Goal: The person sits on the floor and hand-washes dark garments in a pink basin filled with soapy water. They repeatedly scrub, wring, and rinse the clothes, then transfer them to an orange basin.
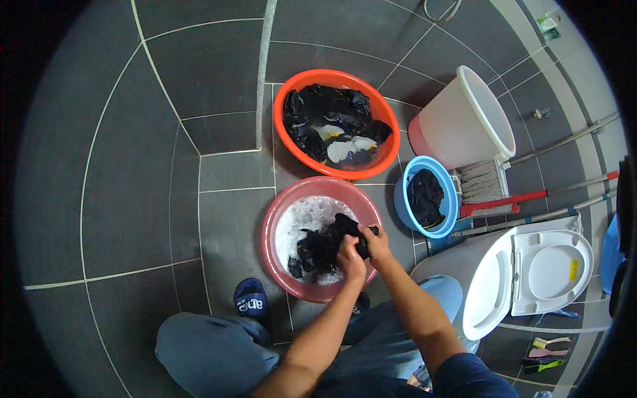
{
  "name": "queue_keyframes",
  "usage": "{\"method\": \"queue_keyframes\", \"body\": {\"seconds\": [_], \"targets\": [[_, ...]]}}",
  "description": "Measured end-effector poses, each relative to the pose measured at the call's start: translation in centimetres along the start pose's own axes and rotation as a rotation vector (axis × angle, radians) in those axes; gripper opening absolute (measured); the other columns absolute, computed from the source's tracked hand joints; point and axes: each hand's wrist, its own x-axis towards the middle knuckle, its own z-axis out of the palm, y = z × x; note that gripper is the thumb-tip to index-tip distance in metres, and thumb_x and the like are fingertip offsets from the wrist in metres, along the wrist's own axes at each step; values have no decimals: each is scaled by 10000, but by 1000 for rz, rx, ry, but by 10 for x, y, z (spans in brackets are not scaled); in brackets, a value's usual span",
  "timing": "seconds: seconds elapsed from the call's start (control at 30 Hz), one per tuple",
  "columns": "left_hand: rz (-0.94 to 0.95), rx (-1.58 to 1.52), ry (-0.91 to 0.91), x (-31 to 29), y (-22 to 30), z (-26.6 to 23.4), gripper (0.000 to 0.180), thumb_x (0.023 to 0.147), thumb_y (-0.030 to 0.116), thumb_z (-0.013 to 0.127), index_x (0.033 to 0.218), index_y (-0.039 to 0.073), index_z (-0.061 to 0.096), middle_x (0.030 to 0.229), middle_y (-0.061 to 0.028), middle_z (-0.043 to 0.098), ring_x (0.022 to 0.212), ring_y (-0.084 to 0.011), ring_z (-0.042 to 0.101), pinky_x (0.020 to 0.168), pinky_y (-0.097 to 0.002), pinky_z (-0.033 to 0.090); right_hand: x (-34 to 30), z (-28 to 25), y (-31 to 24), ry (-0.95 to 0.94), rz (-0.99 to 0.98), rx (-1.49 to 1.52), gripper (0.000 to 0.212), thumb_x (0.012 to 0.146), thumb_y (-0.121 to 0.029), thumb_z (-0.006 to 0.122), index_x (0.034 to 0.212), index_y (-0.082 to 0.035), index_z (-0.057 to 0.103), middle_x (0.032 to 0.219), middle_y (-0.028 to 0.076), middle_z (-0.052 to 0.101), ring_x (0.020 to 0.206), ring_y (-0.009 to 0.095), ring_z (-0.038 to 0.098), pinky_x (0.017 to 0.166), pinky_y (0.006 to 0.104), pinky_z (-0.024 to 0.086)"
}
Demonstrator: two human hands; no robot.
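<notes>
A pink basin (269,245) of foamy water (292,222) sits on the floor in front of my knees. Wet black cloth (322,247) hangs bunched from my hands into the foam; folds hide what sort of garment it is. My left hand (352,259) is closed on the cloth over the basin's right half. Just beyond it, near the right rim, my right hand (376,243) grips the bunched upper end of the same cloth. The two hands are close together, and some fingers are hidden behind the fabric.
Behind stands an orange basin (332,74) with black clothes and a white-and-yellow piece. To the right are a small blue tub (398,199) holding black cloth, a tall whitish bucket (441,123), a broom (479,180) and a toilet (491,285). A blue slipper (251,297) is on my left foot.
</notes>
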Motion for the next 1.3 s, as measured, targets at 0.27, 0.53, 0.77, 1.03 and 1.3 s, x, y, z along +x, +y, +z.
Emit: {"method": "queue_keyframes", "body": {"seconds": [0.27, 0.53, 0.77, 1.03, 1.3], "targets": [[-573, -505, -391, 116, -19, -72, 461, 923, 437, 617, 1149, 36, 609, 939, -57, 638, 853, -190, 620, 785, -307, 509, -56, 49, -11, -282, -461, -515, 227, 805, -191, 721, 822, 2, 603, 741, 109, 609, 721, 179, 577, 693, 351, 478], [-343, -680, -344, 127, -87, -143, 446, 971, 397, 524, 1174, 19, 646, 1043, -90, 682, 953, -251, 645, 889, -396, 517, -72, 126, 23, -124, -452, -646, 379, 841, -365, 629, 872, 2, 717, 818, 279, 670, 877, 463, 666, 832, 469, 513], [-102, 91, -259, 66, 40, 0, 437, 950, 346, 565, 789, -55, 630, 671, -90, 563, 684, -160, 502, 644, -373, 429, 55, -10, 22, 118, -416, -497, 417, 910, -391, 642, 1074, -9, 678, 952, 208, 707, 863, 312, 661, 817, 408, 503], [-401, -556, -340, 90, 43, -17, 629, 999, 624, 375, 951, 48, 620, 972, -109, 628, 941, -233, 574, 954, -358, 416, -20, 2, -73, -719, -504, -588, 1036, 667, -281, 920, 1515, -89, 357, 1446, 150, 493, 1364, 245, 438, 1142, 382, 330], [-645, -550, 82, 30, 9, -26, 775, 835, 721, 556, 1380, 179, 457, 1345, -84, 539, 1172, -283, 551, 958, -432, 460, -4, -3, -87, -367, -351, -596, 428, 642, -195, 869, 967, -22, 650, 904, 56, 639, 834, 178, 620, 794, 340, 515]]}}
